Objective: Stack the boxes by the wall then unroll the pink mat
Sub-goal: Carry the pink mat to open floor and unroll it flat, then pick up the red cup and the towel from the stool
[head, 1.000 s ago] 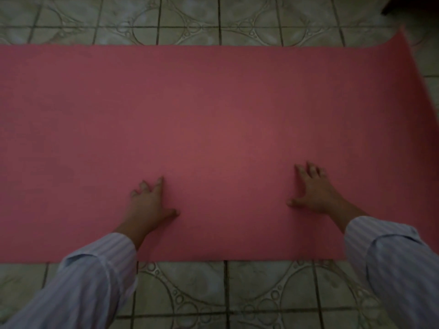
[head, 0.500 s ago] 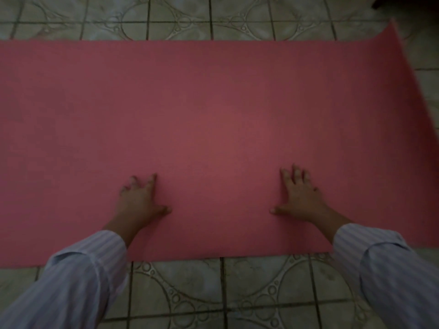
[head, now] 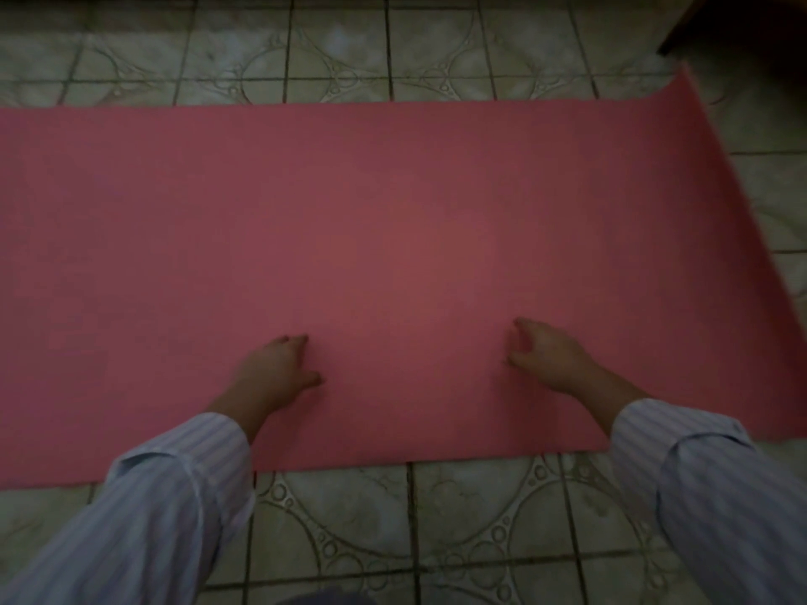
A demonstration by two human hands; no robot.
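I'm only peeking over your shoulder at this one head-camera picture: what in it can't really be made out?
- Boxes: none in the head view, so the stacking cannot be checked.
- Flat pink foam mat: its left end is cut off by the picture's edge.
- Mat's right end: blurred; it seems to curl up.
- Dark shape, top right: too dim to name.
- Left hand and right hand: palms face down, so contact with the mat is hidden.

Dim, soft-focus view; dark vignetted corners; slight wide-angle bending at edges
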